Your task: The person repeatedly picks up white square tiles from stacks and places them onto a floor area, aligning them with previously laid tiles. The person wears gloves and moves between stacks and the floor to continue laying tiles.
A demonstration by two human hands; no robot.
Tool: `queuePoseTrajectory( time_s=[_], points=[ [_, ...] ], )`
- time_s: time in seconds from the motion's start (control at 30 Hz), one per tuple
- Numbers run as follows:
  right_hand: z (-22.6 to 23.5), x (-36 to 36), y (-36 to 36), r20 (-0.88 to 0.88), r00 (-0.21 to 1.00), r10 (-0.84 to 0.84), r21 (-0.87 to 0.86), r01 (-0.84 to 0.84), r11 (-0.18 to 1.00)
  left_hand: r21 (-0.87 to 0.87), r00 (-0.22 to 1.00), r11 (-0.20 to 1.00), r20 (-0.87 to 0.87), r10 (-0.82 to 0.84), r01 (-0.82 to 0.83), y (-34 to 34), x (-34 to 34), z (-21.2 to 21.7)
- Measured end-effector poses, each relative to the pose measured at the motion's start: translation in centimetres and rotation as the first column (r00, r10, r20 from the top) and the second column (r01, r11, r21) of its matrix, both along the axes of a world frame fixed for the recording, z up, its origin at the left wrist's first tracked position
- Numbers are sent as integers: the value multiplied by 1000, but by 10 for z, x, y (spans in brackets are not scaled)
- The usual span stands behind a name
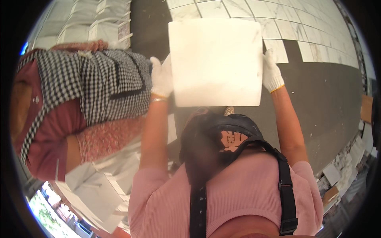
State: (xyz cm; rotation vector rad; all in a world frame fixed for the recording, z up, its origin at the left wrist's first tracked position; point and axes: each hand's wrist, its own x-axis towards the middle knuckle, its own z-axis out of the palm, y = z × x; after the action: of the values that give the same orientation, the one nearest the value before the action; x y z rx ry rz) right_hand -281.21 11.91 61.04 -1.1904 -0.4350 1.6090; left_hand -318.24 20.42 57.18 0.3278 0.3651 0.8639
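Observation:
A large, nearly square white tile [216,63] is held up in front of me, its face plain and washed out by the light. My left hand [162,77], in a white knitted glove, grips its left edge, thumb up. On the opposite edge my right hand [272,73], gloved the same way, has its fingers partly hidden behind the tile. Beyond the tile, rows of white marble tiles [325,32] with grey veins lie on a dark grey surface [321,91].
Close on my left stands a person in a checkered apron [113,83]. Stacked white pieces [95,190] are at the lower left, and more white stacks [93,20] at the upper left. Broken white pieces [345,166] and a brown box [366,108] line the right side.

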Motion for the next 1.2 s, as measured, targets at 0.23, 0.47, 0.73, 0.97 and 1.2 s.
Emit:
queuePoseTrajectory(
  time_s=[0.23,0.47,0.73,0.97,1.2],
  points=[
    [-3,-3,-3,-114,979,-169,-94,159,983,-50,998,999,-64,-21,18,16,15,-37],
    [-73,45,-48,-67,947,-314,-308,280,909,-170,894,985,-440,-86,11,-10,82,-94],
    [-189,173,-64,144,986,-86,-582,155,798,-586,795,789,-561,-230,-184,-67,199,-132],
    [-226,245,-28,283,946,156,-620,56,783,-347,235,937,-909,-344,28,-102,251,-167],
    [-227,249,7,365,906,215,-517,5,856,-229,58,973,-971,-231,42,-58,269,-204]
  ],
)
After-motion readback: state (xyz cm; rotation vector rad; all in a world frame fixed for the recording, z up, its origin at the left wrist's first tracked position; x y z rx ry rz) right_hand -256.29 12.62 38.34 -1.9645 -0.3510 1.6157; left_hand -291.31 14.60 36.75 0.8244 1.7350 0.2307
